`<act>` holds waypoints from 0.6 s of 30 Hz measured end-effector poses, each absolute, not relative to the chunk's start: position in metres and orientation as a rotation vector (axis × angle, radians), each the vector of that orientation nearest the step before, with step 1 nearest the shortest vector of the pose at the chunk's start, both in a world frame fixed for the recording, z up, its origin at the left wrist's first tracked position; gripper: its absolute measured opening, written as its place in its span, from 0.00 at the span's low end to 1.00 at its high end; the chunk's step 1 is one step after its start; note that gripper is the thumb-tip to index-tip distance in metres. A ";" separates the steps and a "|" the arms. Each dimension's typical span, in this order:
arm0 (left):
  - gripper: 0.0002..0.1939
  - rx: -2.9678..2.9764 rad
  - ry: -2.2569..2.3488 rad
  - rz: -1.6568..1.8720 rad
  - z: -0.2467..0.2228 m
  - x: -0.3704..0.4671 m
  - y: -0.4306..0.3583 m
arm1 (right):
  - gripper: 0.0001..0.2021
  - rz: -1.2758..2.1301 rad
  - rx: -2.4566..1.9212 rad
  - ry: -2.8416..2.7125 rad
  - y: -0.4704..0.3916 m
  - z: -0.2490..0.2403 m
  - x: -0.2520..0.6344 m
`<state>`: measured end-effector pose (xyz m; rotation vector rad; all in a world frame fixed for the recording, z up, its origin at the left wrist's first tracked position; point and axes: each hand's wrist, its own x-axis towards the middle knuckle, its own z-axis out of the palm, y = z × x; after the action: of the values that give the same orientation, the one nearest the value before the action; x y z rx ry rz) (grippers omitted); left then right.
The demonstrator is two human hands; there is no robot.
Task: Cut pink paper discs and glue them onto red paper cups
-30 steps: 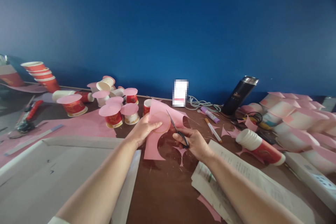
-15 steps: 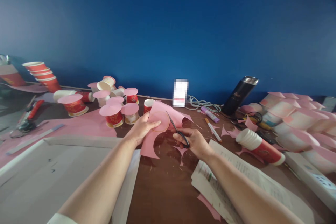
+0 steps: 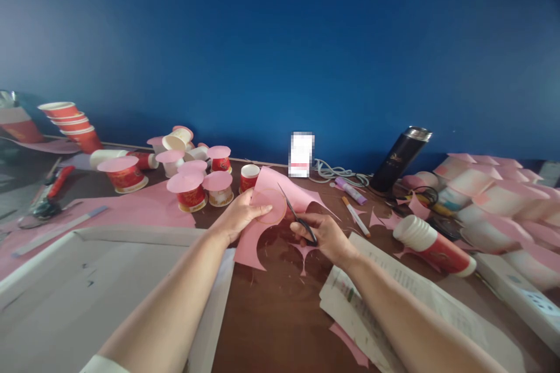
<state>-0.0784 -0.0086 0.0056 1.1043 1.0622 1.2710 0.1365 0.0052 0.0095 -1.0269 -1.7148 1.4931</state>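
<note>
My left hand point(image 3: 240, 215) pinches a sheet of pink paper point(image 3: 284, 183), thumb on top and fingers beneath. A drawn circle shows on the sheet by the thumb, and a curved notch is cut from its lower edge. In my right hand point(image 3: 326, 237) is a pair of black-handled scissors point(image 3: 292, 210), fingers in the loops. Its blades point up and left, at the circle's right edge, where the paper is partly cut. A pink scrap point(image 3: 304, 253) lies under the right hand. Just behind the left hand stands a red paper cup point(image 3: 249, 176).
Several paper cups topped with pink discs point(image 3: 186, 182) stand left; more are stacked at right point(image 3: 499, 192). A white box lid point(image 3: 131, 236), printed papers point(image 3: 394, 280), a black thermos point(image 3: 402, 157), a marker point(image 3: 356, 217), a glue stick point(image 3: 350, 191) and a power strip point(image 3: 520, 297) surround the hands.
My left hand and the pink paper have shifted slightly to the right and tilted a little. The scissors have moved only slightly, staying at the circle's edge.
</note>
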 end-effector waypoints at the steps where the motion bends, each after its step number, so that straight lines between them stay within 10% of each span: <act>1: 0.27 1.095 1.046 1.268 0.006 -0.079 -0.009 | 0.22 1.488 -1.034 -1.714 0.005 0.009 0.136; 18: 0.28 1.107 1.055 1.220 0.011 -0.082 -0.009 | 0.27 1.551 -1.089 -1.630 0.007 0.008 0.137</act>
<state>-0.0820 -0.0089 0.0112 1.1072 1.0554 1.2201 0.1373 0.0068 0.0075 -1.0888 -1.6301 1.5507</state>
